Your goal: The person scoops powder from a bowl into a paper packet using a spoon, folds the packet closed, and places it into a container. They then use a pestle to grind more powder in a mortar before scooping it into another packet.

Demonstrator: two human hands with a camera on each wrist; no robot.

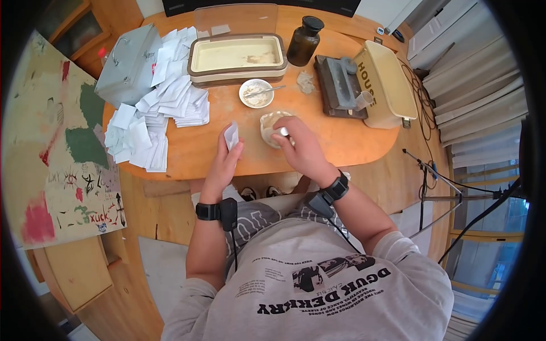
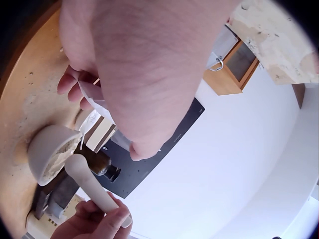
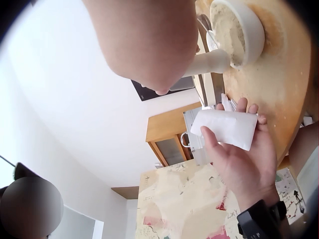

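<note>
My left hand [image 1: 223, 165] holds a small white paper packet [image 1: 231, 136] between thumb and fingers, just left of the mortar. In the right wrist view the packet [image 3: 227, 127] lies across the fingers with the thumb on its near face. My right hand [image 1: 304, 149] grips a white pestle [image 2: 89, 181] by its handle, its rounded head at the rim of the white mortar [image 2: 42, 154]. Pale powder [image 3: 229, 30] fills much of the mortar. Beyond it stands a small white bowl [image 1: 244, 101] with pale powder and a spoon [image 1: 267, 91] in it.
Many white paper packets [image 1: 176, 102] are heaped at the left beside a grey metal box [image 1: 128, 65]. Behind stand a cream tray [image 1: 278, 45] with a brown rim and a dark bottle [image 1: 305, 42]. At right are a dark block-like device [image 1: 341, 85] and a cream bin [image 1: 392, 85].
</note>
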